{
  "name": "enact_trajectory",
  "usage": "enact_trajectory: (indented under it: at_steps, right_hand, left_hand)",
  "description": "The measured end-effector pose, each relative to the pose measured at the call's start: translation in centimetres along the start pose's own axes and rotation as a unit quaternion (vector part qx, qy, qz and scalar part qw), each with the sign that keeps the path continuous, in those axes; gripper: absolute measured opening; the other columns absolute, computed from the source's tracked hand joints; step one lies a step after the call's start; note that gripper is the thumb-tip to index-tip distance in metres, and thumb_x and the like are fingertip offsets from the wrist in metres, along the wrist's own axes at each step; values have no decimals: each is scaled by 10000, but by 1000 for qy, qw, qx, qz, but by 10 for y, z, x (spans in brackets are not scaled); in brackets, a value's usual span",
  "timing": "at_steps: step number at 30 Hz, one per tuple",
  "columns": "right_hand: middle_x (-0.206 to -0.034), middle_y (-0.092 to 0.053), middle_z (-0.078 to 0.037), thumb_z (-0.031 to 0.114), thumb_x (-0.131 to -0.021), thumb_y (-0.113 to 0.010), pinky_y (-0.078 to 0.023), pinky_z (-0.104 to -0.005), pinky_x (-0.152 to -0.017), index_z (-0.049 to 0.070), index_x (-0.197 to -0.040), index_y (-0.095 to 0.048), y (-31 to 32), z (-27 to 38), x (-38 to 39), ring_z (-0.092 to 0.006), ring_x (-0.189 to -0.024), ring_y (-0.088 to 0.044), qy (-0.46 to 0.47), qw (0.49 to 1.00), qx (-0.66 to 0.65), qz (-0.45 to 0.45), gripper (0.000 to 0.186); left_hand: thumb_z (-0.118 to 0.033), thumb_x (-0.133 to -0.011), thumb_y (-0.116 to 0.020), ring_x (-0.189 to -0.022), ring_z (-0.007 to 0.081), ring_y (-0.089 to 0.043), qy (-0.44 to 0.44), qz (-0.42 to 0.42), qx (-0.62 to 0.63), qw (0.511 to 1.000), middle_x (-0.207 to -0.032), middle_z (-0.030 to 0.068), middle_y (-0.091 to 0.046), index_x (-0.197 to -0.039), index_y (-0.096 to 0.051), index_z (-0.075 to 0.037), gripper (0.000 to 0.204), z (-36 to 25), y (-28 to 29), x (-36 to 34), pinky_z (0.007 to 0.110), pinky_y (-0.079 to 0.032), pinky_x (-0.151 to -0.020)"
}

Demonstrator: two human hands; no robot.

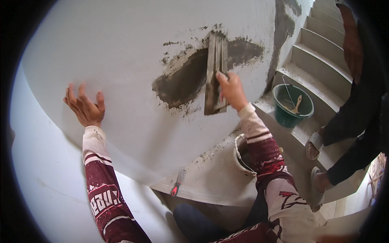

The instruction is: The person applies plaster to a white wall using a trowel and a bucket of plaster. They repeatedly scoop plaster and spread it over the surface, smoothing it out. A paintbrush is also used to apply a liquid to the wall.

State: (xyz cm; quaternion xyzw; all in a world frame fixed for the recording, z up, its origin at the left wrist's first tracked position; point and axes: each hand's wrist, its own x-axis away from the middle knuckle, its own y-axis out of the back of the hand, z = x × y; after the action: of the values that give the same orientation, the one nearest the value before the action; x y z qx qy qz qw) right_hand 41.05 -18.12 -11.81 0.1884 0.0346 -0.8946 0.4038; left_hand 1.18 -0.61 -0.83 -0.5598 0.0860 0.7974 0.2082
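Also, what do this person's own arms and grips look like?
The left grip and right grip are ungloved. The left sleeve is maroon with a pale cuff, stripes, white lettering and pale specks; the right sleeve has a similar cuff and stripes, maroon cloth, then pale cloth with dark graphics.

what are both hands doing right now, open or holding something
Left hand: open, spread against the white wall, holding nothing.
Right hand: closed, holding a long flat trowel.

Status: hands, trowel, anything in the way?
Right hand gripping trowel; left hand spread against wall. Trowel across dark patch. Nothing seen blocking it; green bucket and co-worker off to the right.
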Motion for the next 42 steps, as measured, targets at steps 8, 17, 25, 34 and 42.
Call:
enact_trajectory:
  at_steps: [8, 17, 25, 34, 42]
  right_hand:
    - [-601, -547, -97, 308, -942, -614, -417, -345, -377, -71, -985, -558, 14, 29, -7, -180, -405, -532, -14, 997, 68, -19, 385]
    - [-725, -624, -178, 321, -956, -598, -461, -370, -453, -109, -1107, -550, 13, 38, -19, -213, -454, -565, 48, 987, 151, -31, 458]
    - [-865, -651, -267, 367, -928, -622, -509, -416, -642, -71, -1141, -569, -3, -10, -26, -341, -714, -667, 218, 932, 262, -121, 491]
    - [-881, -652, -295, 351, -929, -594, -503, -510, -706, -17, -1165, -545, -22, -25, 20, -489, -831, -629, 240, 924, 292, -55, 440]
    - [-739, -628, -267, 350, -918, -637, -492, -472, -589, -32, -985, -562, -55, 66, 11, -477, -702, -612, 301, 913, 267, -64, 394]
  left_hand:
    - [-501, -946, -491, -1375, 380, -261, -2, -6, -6, 1000, -1450, 153, -276, -1349, -395, -161, 536, 5, 3, -4, 613, -199, -1129]
    - [-526, -932, -491, -1354, 371, -277, -3, -1, -14, 1000, -1423, 143, -286, -1338, -382, -173, 549, 13, 4, -3, 597, -203, -1131]
    - [-564, -927, -469, -1368, 358, -269, 24, 9, -11, 1000, -1415, 131, -277, -1348, -380, -201, 563, 10, -3, 3, 575, -168, -1159]
    - [-519, -934, -491, -1357, 400, -266, 18, -1, 9, 1000, -1426, 166, -278, -1362, -371, -162, 570, 11, 2, 0, 617, -174, -1132]
    - [-527, -926, -504, -1337, 387, -283, -3, -7, 1, 1000, -1405, 159, -285, -1356, -374, -165, 577, 12, -2, 5, 606, -190, -1124]
